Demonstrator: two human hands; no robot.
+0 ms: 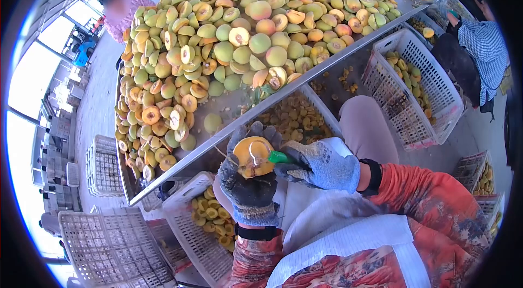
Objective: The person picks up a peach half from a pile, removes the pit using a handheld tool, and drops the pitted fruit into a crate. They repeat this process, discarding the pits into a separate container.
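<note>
My left hand, in a grey-blue work glove with dark palm, cups a halved yellow peach with its cut face turned up. In my gloved right hand is a pitting knife with a green handle. Its thin curved metal loop lies at the middle of the cut face, where the pit sits; how deep it goes I cannot tell. Both hands are above my lap, just in front of the metal table edge. Beyond that edge rises a large heap of halved peaches.
A white crate with peach halves stands at my left, another crate at my right. Under the table edge lie pits and scraps. Stacked crates fill the lower left. One person is across the table, another at right.
</note>
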